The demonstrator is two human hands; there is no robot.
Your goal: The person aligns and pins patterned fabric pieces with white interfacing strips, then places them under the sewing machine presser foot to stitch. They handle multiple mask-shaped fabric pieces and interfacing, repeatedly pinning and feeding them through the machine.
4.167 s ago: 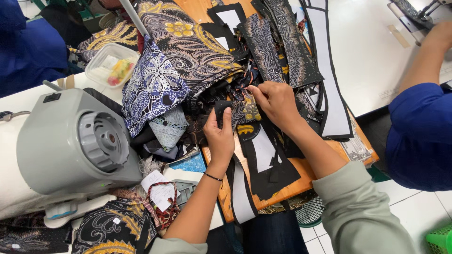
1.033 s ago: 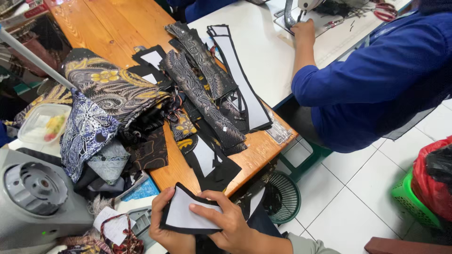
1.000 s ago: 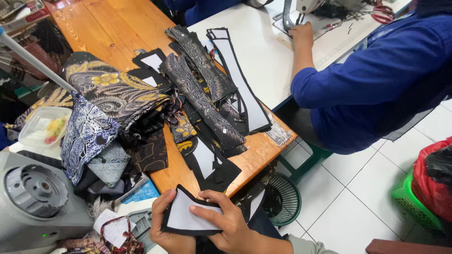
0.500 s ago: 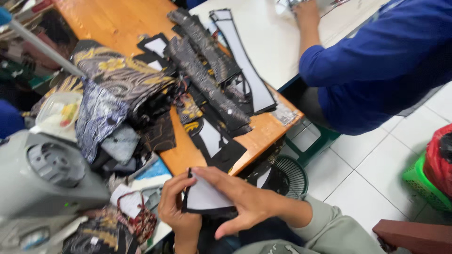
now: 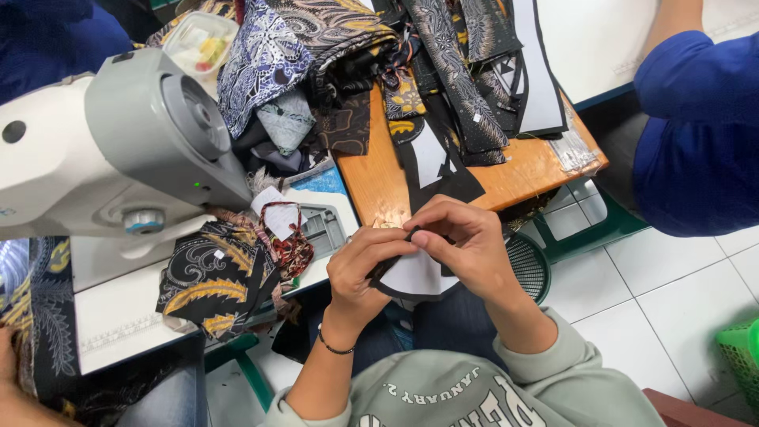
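Black-edged white fabric piece (image 5: 415, 278) sits above the person's lap, just in front of the wooden table (image 5: 522, 168); fingers hide most of it. Left hand (image 5: 365, 265) and right hand (image 5: 466, 245) pinch its top edge together, fingertips touching. Grey sewing machine (image 5: 118, 150) stands at the left.

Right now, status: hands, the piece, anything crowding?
Left hand and right hand both pinching the black-and-white fabric piece at its top edge, held over the lap. Sewing machine sits left, fabric pile ahead; neither touches the hands.
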